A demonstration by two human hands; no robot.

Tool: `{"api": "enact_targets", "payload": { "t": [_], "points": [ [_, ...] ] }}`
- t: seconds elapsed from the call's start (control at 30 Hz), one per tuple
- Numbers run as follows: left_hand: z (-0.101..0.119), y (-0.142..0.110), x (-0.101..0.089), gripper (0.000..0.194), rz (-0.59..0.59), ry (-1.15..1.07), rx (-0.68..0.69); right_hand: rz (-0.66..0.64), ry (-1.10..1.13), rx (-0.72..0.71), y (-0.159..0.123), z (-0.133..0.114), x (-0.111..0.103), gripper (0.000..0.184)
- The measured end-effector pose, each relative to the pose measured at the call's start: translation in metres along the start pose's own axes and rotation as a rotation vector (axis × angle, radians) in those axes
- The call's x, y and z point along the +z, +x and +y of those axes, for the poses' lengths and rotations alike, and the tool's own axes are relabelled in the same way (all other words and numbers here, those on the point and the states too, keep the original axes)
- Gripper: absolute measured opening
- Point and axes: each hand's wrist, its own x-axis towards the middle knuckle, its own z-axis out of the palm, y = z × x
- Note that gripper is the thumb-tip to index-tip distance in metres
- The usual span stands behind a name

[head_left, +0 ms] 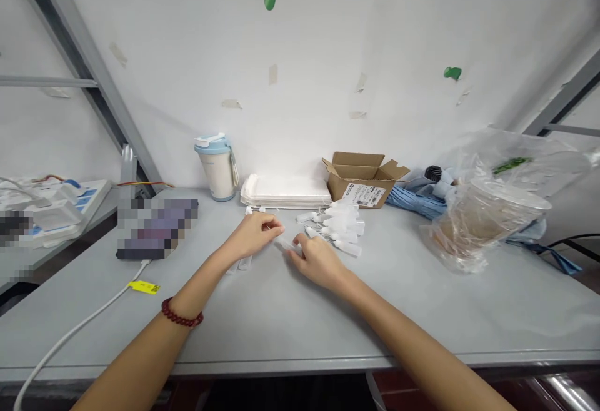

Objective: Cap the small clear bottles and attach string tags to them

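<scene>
My left hand (pixel 255 234) is closed in a pinch over the middle of the desk; whatever is between thumb and fingers is too small to make out. Facing it, my right hand (pixel 321 262) grips a small translucent plastic bottle (pixel 287 245), whose end points toward the left fingertips. A couple of similar bottles (pixel 244 263) lie partly hidden beneath my left hand, with white tips showing beyond it. Just past my right hand is a pile of small white squeeze bottles with narrow tips (pixel 344 225).
Along the wall stand a tumbler (pixel 218 170), a stack of white trays or packs (pixel 288 192) and an open cardboard box (pixel 360 183). A plastic-wrapped tub (pixel 492 217) and blue cloth (pixel 415 202) are right. A blurred-out device (pixel 159 230) with a white cable (pixel 84 330) lies left.
</scene>
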Motion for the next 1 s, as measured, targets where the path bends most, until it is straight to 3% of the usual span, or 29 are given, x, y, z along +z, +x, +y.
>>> {"api": "enact_targets", "payload": {
  "t": [0.33, 0.5, 0.63, 1.0],
  "points": [
    [0.0017, -0.0007, -0.0020, 0.020, -0.060, -0.209, -0.095, 0.019, 0.073, 0.075, -0.0030, -0.0073, -0.0027, 0.025],
    [-0.0014, 0.0001, -0.0016, 0.020, -0.045, -0.213, -0.099, 0.043, 0.083, 0.114, -0.0036, -0.0089, -0.0028, 0.027],
    [-0.0035, 0.0009, -0.0016, 0.018, -0.098, -0.256, -0.113, 0.049, 0.077, 0.107, -0.0040, -0.0084, -0.0019, 0.026],
    [-0.0080, 0.0022, -0.0026, 0.032, -0.084, -0.335, -0.121, 0.082, 0.105, 0.130, -0.0016, -0.0072, -0.0017, 0.026]
  ]
}}
